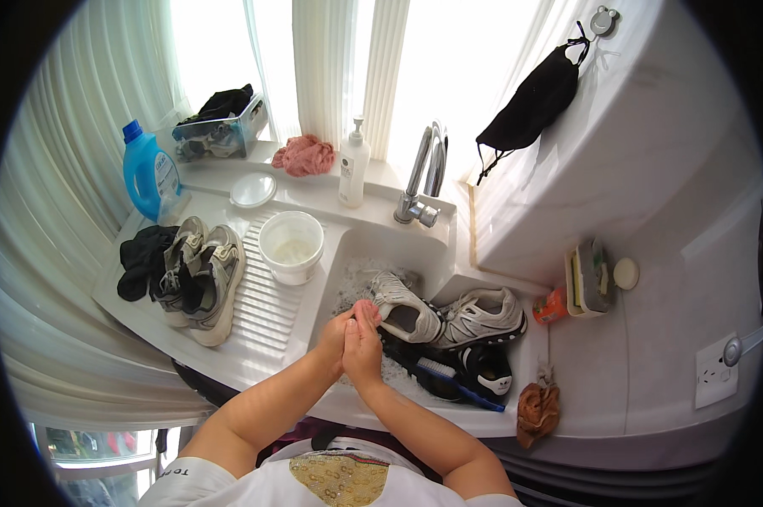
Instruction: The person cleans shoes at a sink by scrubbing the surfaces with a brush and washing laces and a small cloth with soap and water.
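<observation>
Over the left part of the soapy sink [339, 262], my left hand [334, 340] and my right hand [363, 348] are pressed together. Both have closed fingers, and whatever may lie between the palms is hidden. Just right of my hands is a wet white sneaker [390, 296], touching or nearly touching my fingertips. A second white sneaker [485, 318] leans at the sink's right side. Below them sit a black shoe with a white toe [487, 367] and a blue scrubbing brush [462, 386] with pale bristles. Suds float around the shoes.
On the ribbed drainboard [267, 317] stand grey sneakers [216, 287], black cloth [144, 258] and a white tub [291, 245]. Behind are a blue detergent bottle [149, 173], a pump bottle [353, 169] and the faucet [415, 203]. A brown cloth [538, 414] hangs over the right edge.
</observation>
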### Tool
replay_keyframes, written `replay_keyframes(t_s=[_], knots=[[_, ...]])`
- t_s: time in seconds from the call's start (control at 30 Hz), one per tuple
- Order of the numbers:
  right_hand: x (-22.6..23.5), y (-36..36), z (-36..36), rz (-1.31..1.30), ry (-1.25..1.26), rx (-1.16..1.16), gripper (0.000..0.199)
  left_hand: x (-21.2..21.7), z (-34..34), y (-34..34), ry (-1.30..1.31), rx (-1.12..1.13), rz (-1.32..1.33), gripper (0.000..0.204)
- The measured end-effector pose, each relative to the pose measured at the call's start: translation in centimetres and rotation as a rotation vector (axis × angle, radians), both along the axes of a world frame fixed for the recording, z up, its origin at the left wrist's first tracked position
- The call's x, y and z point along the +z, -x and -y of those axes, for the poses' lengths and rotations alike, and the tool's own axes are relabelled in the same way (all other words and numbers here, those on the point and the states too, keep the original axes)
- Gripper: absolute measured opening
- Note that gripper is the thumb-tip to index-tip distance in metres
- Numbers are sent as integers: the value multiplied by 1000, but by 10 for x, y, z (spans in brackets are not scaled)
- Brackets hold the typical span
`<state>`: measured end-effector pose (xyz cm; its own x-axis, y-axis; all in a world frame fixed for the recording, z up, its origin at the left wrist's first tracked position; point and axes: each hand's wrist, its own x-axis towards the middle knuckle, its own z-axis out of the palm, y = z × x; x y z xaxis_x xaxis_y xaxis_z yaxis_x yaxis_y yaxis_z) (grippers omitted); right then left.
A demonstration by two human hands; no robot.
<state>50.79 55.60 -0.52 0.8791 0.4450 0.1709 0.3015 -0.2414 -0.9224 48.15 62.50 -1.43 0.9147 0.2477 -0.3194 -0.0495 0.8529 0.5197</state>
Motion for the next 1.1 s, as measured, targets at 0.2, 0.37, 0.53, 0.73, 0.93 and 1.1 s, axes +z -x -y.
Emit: replay_keyframes(t_s=[0.2, 0.37, 0.53, 0.73, 0.93, 1.1], knots=[[13, 1, -4, 17, -161, -56, 47, 38, 1, -1, 132, -58, -78, 39], [25, -7, -8, -61, -88, -12, 42, 25, 2, 8, 94, -147, -81, 37], [7, 8, -2, -23, -145, 42, 43, 32, -7, -3, 141, -83, -153, 35], [20, -11, -3, -3, -52, -113, 44, 50, 8, 5, 67, -72, -125, 37], [31, 43, 6, 92, -117, 51, 47, 59, -8, -3, 78, 81, -233, 29], [19, -17, 2, -53, -84, -172, 47, 56, 17, 9, 65, -131, -96, 31]])
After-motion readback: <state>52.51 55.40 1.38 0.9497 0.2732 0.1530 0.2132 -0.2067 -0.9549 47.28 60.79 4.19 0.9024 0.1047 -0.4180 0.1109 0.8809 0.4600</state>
